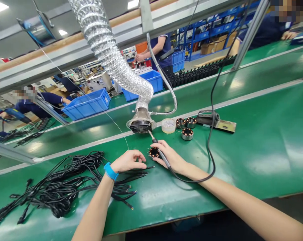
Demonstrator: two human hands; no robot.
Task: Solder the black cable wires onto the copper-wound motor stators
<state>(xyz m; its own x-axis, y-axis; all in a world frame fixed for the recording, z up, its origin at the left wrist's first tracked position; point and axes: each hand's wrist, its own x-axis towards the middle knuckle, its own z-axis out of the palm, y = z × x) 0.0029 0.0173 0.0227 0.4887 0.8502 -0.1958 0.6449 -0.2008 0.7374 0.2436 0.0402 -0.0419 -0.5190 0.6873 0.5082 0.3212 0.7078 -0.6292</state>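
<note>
My right hand (173,157) is closed around a soldering iron (164,158), its tip pointing up and away toward the fume extractor mouth (140,126). The thumb and fingers of that hand also rest around a small motor stator (154,152) with copper windings and short wire leads. My left hand (131,160), with a blue wrist strap (111,171), hovers just left of the stator. Its fingers are curled, with a gap between thumb and forefinger. Right by the thumb is the stripped end of a black cable (150,167); I see no grip on it.
A heap of black cables (63,187) lies left on the green bench. Beyond my right hand are several stators (187,134), a round clear tub (168,126) and a metal iron stand (217,122). Solder wire (116,124) hangs from a spool (38,31). Co-workers sit beyond blue bins (87,105).
</note>
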